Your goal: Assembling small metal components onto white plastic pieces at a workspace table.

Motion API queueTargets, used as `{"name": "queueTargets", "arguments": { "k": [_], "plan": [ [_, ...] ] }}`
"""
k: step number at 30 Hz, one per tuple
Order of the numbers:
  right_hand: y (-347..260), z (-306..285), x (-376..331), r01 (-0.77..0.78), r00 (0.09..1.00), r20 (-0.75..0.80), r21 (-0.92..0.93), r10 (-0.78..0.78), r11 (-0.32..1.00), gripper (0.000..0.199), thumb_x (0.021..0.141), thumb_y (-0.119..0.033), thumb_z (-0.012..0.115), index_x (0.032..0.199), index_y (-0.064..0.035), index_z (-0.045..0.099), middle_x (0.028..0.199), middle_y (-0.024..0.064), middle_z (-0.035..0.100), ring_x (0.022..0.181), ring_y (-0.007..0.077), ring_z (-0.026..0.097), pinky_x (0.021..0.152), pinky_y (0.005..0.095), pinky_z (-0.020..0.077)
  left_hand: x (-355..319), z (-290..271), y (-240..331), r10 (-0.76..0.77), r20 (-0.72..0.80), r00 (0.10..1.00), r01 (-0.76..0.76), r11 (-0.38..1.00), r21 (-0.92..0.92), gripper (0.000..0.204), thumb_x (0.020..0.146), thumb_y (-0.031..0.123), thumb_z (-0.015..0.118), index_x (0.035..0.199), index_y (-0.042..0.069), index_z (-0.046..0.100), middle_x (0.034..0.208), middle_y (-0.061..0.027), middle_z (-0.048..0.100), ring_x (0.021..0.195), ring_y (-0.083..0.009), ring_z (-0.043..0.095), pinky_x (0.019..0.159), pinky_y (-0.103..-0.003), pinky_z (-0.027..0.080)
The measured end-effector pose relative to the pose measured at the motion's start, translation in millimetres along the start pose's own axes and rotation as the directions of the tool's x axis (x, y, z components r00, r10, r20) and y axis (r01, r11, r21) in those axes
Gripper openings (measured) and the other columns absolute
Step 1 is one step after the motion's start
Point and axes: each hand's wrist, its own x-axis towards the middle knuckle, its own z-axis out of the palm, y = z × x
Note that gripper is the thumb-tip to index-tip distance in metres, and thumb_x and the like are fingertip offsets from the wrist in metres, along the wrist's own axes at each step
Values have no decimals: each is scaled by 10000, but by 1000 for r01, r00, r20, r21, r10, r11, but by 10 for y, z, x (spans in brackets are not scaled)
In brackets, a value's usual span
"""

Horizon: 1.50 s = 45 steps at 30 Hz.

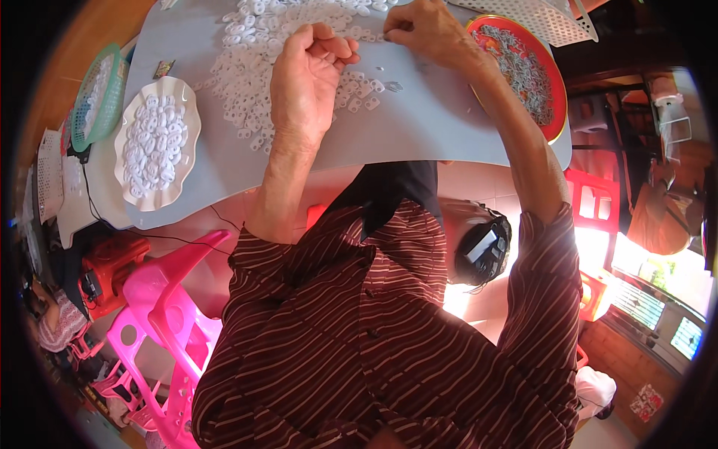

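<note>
My left hand is raised over the table with its palm turned up and its fingers curled together. Whatever its fingertips hold, if anything, is too small to make out. Farther right, my right hand pinches thumb and fingers close to the tabletop, at the edge of a spread of small white plastic pieces. Its fingertips hide what they grip. Between me and that hand, a few thin metal bits lie beside the white pieces. A red round tray of many small grey metal parts stands by my right forearm.
On the grey table, a scalloped cream dish of white oval pieces stands at left. Beyond it are a green basket and a cable. A white perforated basket sits far right. Pink plastic chairs stand below left.
</note>
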Motion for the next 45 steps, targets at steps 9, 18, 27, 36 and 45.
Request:
{"name": "queueTargets", "arguments": {
  "k": [9,18,27,36,45],
  "plan": [
    [22,41,56,73,996,64,-87,-68,994,237,765,-202,580,853,2,663,823,217,644,766,343,634,717,403,495,-4,43,-94,7,76,997,-20,985,171,244,899,231,456,882,8,553,705,-84,575,793,-207,565,757,-341,440],
    [-429,-81,-156,-296,948,50,510,315,808,240,794,-185,615,943,-6,673,841,165,667,675,200,622,590,305,471,-100,60,-116,15,148,989,-80,892,446,244,913,181,499,982,-38,582,788,-92,601,794,-176,581,751,-317,456],
    [-540,289,-518,-53,890,-191,858,414,511,172,836,-173,659,925,-29,688,727,1,633,616,48,506,552,203,445,-117,137,-167,115,172,978,-174,907,383,183,890,178,586,943,10,639,732,-43,617,713,-98,561,674,-234,446],
    [-421,172,-598,-83,921,-211,716,327,694,239,840,-169,640,1019,-13,659,769,38,654,676,71,556,632,230,484,-184,186,-141,235,247,940,-340,709,618,128,877,129,584,915,14,623,726,-12,607,676,-68,567,601,-196,441],
    [-417,141,-567,-55,949,-193,677,249,734,194,866,-163,605,964,-5,662,751,20,629,678,69,544,607,233,474,-185,205,-120,214,275,937,-346,672,655,148,877,144,575,897,2,615,712,-37,606,709,-90,595,606,-216,454]
  ]
}}
